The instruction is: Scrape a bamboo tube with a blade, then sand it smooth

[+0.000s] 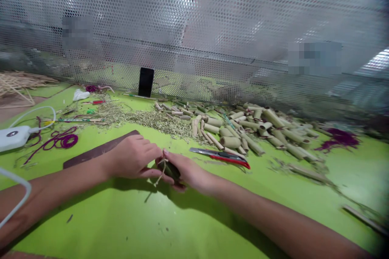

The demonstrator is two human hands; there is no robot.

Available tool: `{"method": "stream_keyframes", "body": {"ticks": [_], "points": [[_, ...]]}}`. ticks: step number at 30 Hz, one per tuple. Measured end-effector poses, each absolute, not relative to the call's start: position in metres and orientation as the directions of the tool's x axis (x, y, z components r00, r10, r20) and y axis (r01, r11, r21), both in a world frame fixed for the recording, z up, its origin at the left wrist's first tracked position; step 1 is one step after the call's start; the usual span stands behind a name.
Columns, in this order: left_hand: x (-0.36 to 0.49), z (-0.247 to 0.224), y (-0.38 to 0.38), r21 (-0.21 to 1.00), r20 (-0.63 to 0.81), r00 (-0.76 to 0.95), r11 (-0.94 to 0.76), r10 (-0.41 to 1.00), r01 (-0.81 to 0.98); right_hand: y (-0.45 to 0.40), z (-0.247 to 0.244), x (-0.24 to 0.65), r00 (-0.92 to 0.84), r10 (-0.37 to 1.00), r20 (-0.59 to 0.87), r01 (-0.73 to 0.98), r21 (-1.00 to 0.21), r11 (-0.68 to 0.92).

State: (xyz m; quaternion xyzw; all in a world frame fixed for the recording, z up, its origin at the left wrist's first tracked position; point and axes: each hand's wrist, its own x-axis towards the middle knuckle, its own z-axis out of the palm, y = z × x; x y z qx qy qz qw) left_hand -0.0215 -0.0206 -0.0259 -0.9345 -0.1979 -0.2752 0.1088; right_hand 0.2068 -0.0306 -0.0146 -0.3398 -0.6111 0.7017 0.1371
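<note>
My left hand (133, 157) and my right hand (190, 173) meet above the green table, both closed on a dark green piece of bamboo (172, 171). A thin pale strand (163, 166) crosses its near end and hangs down loose. The right hand wraps around the far side of the piece, with its thumb on top. The left fingers pinch at the other end, where their tips partly hide the piece. A brown flat board (97, 153) lies behind the left wrist. A red and black utility knife (223, 156), blade out, rests just beyond the right hand.
Cut bamboo tubes (243, 129) are heaped at back right, beside pale shavings (152, 120). A phone (146, 82) leans against the perforated metal panel (182, 28). At left lie purple cord (69, 141), a white power adapter (13, 137) and thin sticks (21, 83).
</note>
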Motion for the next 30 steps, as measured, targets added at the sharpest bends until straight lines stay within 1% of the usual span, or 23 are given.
{"method": "stream_keyframes", "body": {"ticks": [2, 5, 9, 12, 15, 18, 22, 27, 30], "points": [[-0.017, -0.024, -0.024, -0.178, 0.570, 0.776, -0.881, 0.270, 0.437, -0.036, -0.013, 0.201, -0.722, 0.625, -0.296, 0.252, -0.954, -0.161], [-0.013, -0.021, -0.029, -0.289, 0.576, 0.785, -0.841, 0.229, 0.458, -0.041, -0.014, 0.197, -0.682, 0.676, -0.280, 0.268, -0.955, -0.126], [-0.009, -0.019, -0.033, -0.369, 0.553, 0.804, -0.802, 0.218, 0.471, -0.043, -0.018, 0.193, -0.598, 0.757, -0.264, 0.241, -0.960, -0.144], [-0.007, -0.019, -0.033, -0.405, 0.525, 0.822, -0.785, 0.219, 0.468, -0.040, -0.019, 0.192, -0.558, 0.783, -0.275, 0.246, -0.956, -0.161], [-0.007, -0.023, -0.031, -0.407, 0.508, 0.830, -0.784, 0.231, 0.468, -0.037, -0.018, 0.193, -0.551, 0.777, -0.305, 0.295, -0.942, -0.161], [-0.006, -0.029, -0.029, -0.367, 0.520, 0.812, -0.790, 0.263, 0.491, -0.034, -0.018, 0.194, -0.552, 0.775, -0.309, 0.321, -0.936, -0.145], [-0.006, -0.037, -0.026, -0.331, 0.510, 0.809, -0.802, 0.291, 0.497, -0.036, -0.026, 0.191, -0.515, 0.805, -0.294, 0.330, -0.935, -0.131], [-0.006, -0.042, -0.025, -0.302, 0.522, 0.810, -0.831, 0.266, 0.467, -0.038, -0.039, 0.189, -0.500, 0.827, -0.257, 0.324, -0.941, -0.097], [-0.008, -0.044, -0.024, -0.298, 0.531, 0.810, -0.840, 0.249, 0.453, -0.039, -0.039, 0.188, -0.494, 0.829, -0.260, 0.334, -0.938, -0.094]]}}
